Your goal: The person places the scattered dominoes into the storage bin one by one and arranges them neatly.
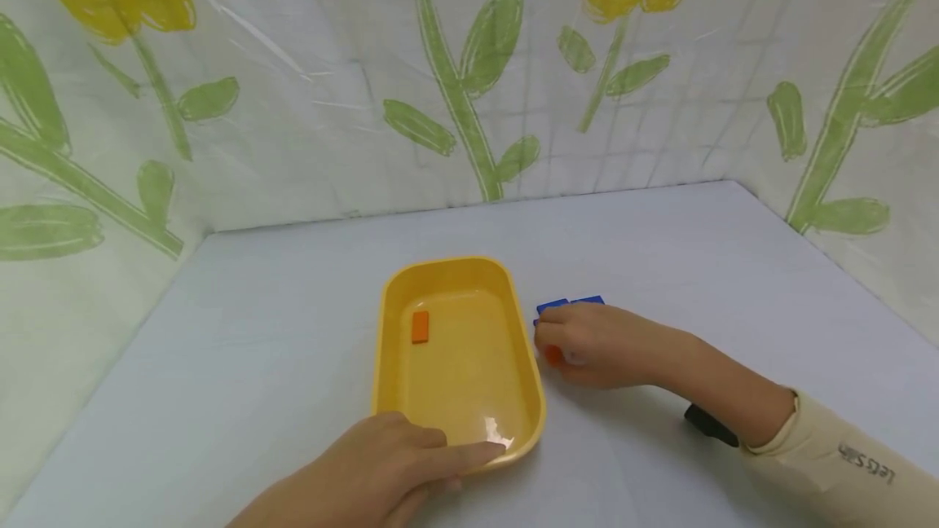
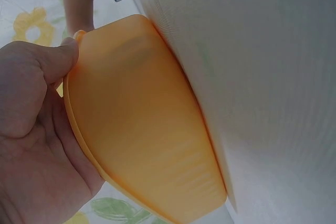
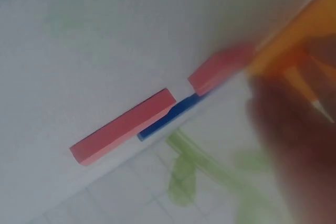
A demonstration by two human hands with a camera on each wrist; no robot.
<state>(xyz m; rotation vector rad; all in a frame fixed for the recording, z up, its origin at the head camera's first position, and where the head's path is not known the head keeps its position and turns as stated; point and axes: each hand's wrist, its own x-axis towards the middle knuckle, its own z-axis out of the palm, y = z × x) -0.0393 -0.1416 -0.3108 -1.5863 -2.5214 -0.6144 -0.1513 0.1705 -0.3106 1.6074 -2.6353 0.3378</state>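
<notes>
A yellow plastic tray (image 1: 462,381) with rounded corners holds one small orange block (image 1: 421,327) near its left wall. My left hand (image 1: 396,459) grips the tray's near rim, and the left wrist view shows the thumb (image 2: 60,59) at the rim. Just right of the tray, my right hand (image 1: 597,345) is down at the table with its fingers curled, pinching an orange block (image 1: 553,355) that is mostly covered. Blue blocks (image 1: 588,300) lie flat beyond the right hand. In the right wrist view, two reddish-pink blocks (image 3: 126,127) lie beside a blue block (image 3: 168,119).
The white table (image 1: 279,332) extends around the tray. A curtain printed with flowers (image 1: 293,104) hangs along the back and sides. A dark strap piece (image 1: 710,425) shows at the right wrist, below the cream sleeve (image 1: 829,455).
</notes>
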